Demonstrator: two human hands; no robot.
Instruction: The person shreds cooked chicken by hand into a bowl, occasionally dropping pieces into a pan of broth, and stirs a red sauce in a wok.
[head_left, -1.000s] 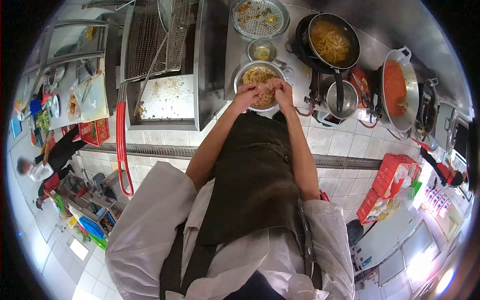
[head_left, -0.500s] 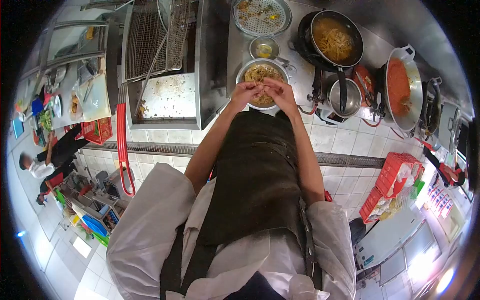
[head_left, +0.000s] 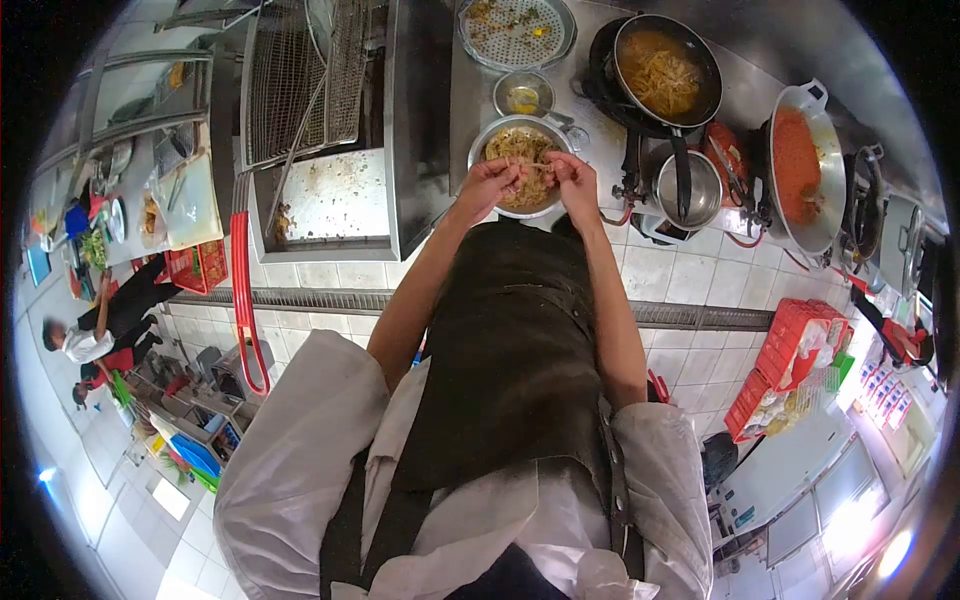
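Observation:
Above a metal bowl [head_left: 477, 150] of shredded, light brown food [head_left: 522, 196], both hands pinch a thin pale strand or strip of food [head_left: 538, 165] stretched between them. My left hand [head_left: 489, 186] closes its fingers on the left end, over the bowl's left side. At the other end, over the right rim, is my right hand [head_left: 574, 183], its fingertips pressed together. A small metal bowl [head_left: 523, 95] with yellow contents stands just behind, and a perforated tray [head_left: 515, 28] with food scraps lies beyond it.
To the right are a pan [head_left: 668, 70] of food in liquid, an empty-looking saucepan [head_left: 690, 192] and a large wok [head_left: 825, 160] of orange-red food. Fryer baskets [head_left: 290, 95] sit left. Another person [head_left: 90, 340] is at far left, another [head_left: 905, 345] at far right.
My hands have moved apart, my right hand shifting to the right, and the strand between them now shows. The camera view has shifted slightly.

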